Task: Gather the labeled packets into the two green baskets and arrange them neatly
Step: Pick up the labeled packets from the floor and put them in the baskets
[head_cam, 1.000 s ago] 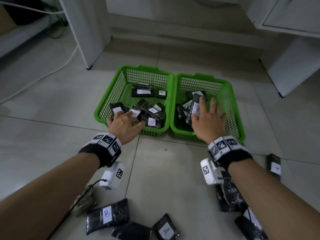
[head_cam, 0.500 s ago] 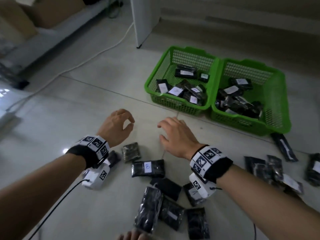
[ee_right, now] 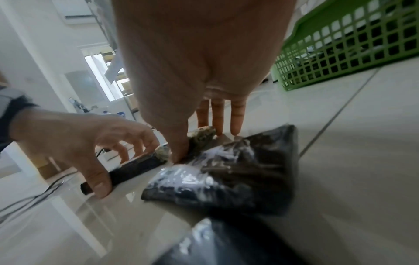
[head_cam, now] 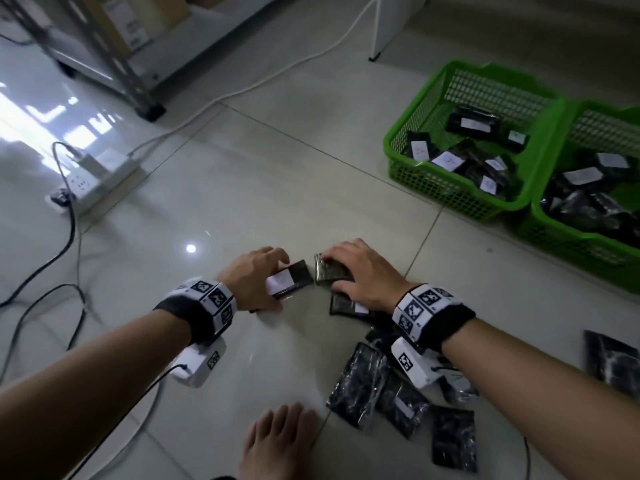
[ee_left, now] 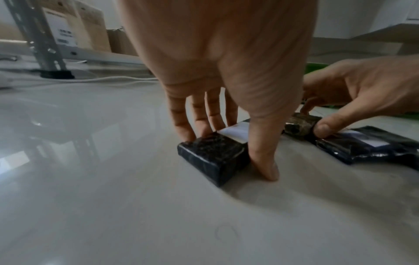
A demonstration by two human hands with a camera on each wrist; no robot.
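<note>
My left hand (head_cam: 258, 277) pinches a black packet with a white label (head_cam: 290, 279) (ee_left: 215, 154) on the floor tiles, fingers on its far side and thumb on the near side. Just to its right, my right hand (head_cam: 360, 275) grips a mottled brownish packet (head_cam: 330, 270) (ee_left: 299, 125) (ee_right: 201, 137) between thumb and fingers. Another labeled black packet (head_cam: 349, 308) lies under my right palm. Two green baskets (head_cam: 429, 183) (head_cam: 568, 244) stand side by side at the far right, each holding several labeled packets. More black packets (head_cam: 360, 382) lie on the floor near my right forearm.
A white power strip (head_cam: 91, 176) with dark cables lies on the floor at the left. A metal rack leg (head_cam: 145, 105) stands behind it, and a white cabinet leg (head_cam: 375, 46) beyond the baskets. A bare foot (head_cam: 277, 441) shows at the bottom edge.
Both hands left the baskets, swung left and came down to the floor. The left now pinches a labeled black packet and the right grips the mottled packet; half a second ago both held nothing.
</note>
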